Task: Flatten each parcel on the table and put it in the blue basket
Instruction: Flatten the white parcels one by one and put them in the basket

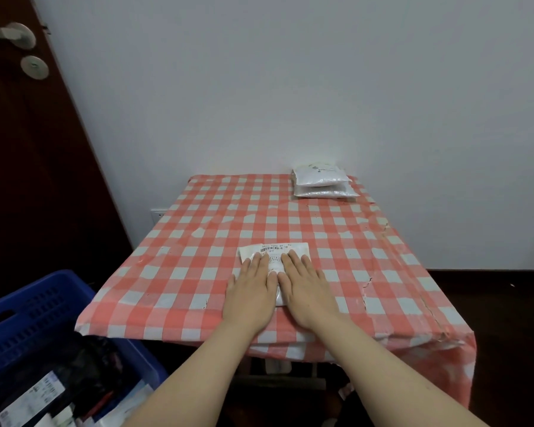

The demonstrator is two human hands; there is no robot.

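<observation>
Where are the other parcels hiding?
In the head view, the stack of white parcels sits at the far right corner of the table, against the wall, beyond the parcel under the left hand and right hand.

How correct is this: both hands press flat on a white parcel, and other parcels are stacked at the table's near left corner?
One error: the head view shows the stacked parcels at the far right corner of the table. The left hand and right hand do press flat on the white parcel.
</observation>
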